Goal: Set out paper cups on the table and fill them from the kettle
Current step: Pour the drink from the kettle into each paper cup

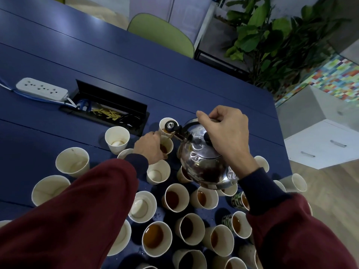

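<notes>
While the right grip (223,133) clamps the tilted kettle (202,162) and the left grip (150,147) clasps a cup (168,146), pouring seems midway; unfilled cups (117,137) come next.

One steel kettle (204,162), one blue table (174,84), one white power strip (41,89), one open cable box (104,110) sunk in the tabletop, one green chair (161,33). Two hands, the left hand (151,148) and the right hand (225,133). Roughly twenty-six paper cups (72,162) show, several half hidden; two are green-patterned cups (226,222), the rest plain white. About a dozen hold brown tea (153,238); at least four hold a pale tea bag (155,174).
</notes>
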